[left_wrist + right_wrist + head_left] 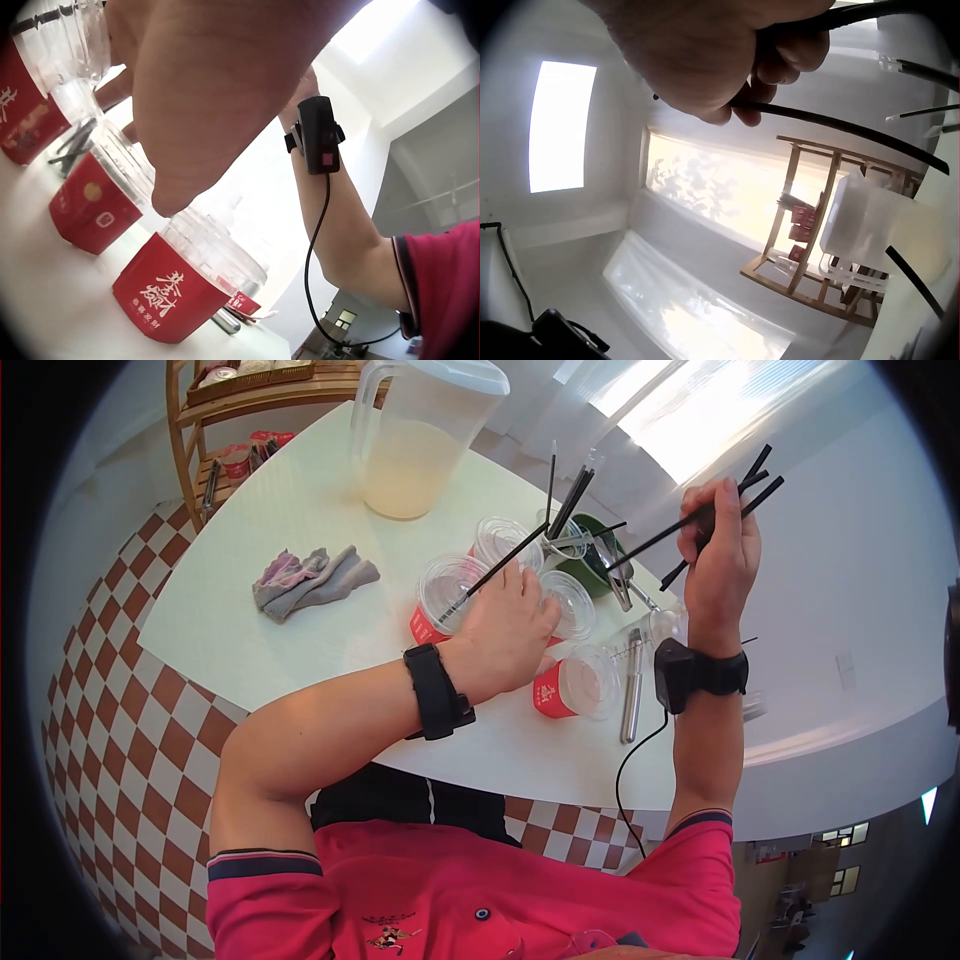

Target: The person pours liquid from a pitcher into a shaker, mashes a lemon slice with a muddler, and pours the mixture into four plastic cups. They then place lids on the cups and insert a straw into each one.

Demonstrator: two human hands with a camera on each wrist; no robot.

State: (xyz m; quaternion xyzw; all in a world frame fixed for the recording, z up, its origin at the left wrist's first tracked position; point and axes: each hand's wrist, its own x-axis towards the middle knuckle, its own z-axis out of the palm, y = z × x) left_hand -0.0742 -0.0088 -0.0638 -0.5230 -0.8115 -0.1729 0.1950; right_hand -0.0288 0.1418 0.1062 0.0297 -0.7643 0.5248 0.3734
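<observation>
Several red cups (553, 692) with clear plastic lids stand together on the white table. Over them reaches my left hand (505, 630), back upward, its fingers among the lids; I cannot tell whether they grip a cup, since the fingertips are hidden. A black straw (500, 563) slants past the outer fingers, its lower end at the lid of the leftmost cup (428, 626). Raised at the right, my right hand (722, 555) holds several black straws (762, 494), one pointing down to the left. In the right wrist view, curled fingers wrap a black straw (840, 124).
Behind the cups are a green container (598, 530) and upright straws (572, 500). A metal rod-like tool (632, 695) lies right of the cups. A jug (405, 470) of pale liquid stands at the back, a grey cloth (315, 582) at left. Beyond is a wooden shelf (265, 395).
</observation>
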